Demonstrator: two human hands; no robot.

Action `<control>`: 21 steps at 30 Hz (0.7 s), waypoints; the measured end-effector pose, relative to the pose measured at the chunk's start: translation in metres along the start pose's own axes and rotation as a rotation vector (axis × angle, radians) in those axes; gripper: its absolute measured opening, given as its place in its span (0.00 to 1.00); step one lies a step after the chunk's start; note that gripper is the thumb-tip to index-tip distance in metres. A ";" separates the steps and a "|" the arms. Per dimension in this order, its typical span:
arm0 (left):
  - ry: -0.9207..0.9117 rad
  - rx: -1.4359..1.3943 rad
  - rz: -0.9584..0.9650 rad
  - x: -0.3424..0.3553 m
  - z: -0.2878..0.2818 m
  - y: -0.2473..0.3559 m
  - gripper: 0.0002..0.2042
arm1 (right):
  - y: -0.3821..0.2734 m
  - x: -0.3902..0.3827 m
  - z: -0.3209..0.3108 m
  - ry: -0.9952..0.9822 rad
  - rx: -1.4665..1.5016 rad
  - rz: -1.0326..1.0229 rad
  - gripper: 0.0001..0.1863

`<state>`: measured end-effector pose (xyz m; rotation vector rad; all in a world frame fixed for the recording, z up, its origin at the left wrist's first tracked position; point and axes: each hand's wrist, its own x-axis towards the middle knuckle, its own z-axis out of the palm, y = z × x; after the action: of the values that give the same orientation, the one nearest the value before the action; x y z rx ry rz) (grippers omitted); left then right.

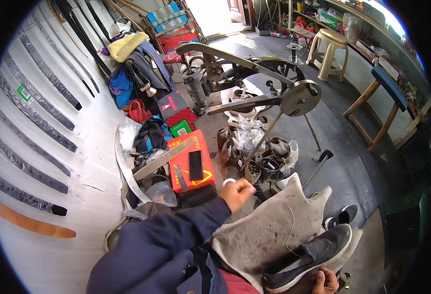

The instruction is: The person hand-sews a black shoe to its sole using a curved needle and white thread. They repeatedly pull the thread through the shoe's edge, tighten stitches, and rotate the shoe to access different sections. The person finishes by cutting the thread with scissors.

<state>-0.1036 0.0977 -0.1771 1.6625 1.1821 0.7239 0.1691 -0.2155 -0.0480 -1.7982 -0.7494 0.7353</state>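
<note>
A dark grey slip-on shoe with a white sole lies on its side across a stained, pale leather-like apron over my lap. Against the sole edge, my right hand is closed in a pinch; what its fingertips hold is too small to make out. A thin pale thread runs from the shoe opening up over the apron. Raised beyond the apron's left side, my left hand has its fingers curled closed. Whatever it may hold is hidden.
An orange-red box carries a black phone. Ahead stands a hand-cranked sewing machine with a large wheel, above tins of small parts. Another dark shoe rests at right. A stool and blue-topped bench stand farther off.
</note>
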 end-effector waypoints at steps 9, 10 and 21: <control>0.611 0.663 -0.502 0.043 -0.106 -0.218 0.15 | -0.001 0.005 0.005 0.011 -0.045 0.074 0.11; 0.617 0.721 -0.538 0.047 -0.109 -0.219 0.18 | -0.001 0.005 0.006 0.011 -0.072 0.070 0.10; 0.637 0.770 -0.732 0.111 -0.119 -0.217 0.26 | -0.009 0.017 0.022 0.073 -0.136 0.147 0.08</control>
<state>-0.2466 0.2637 -0.3374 1.3876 2.5851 0.3198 0.1615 -0.1877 -0.0482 -2.0086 -0.6372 0.7249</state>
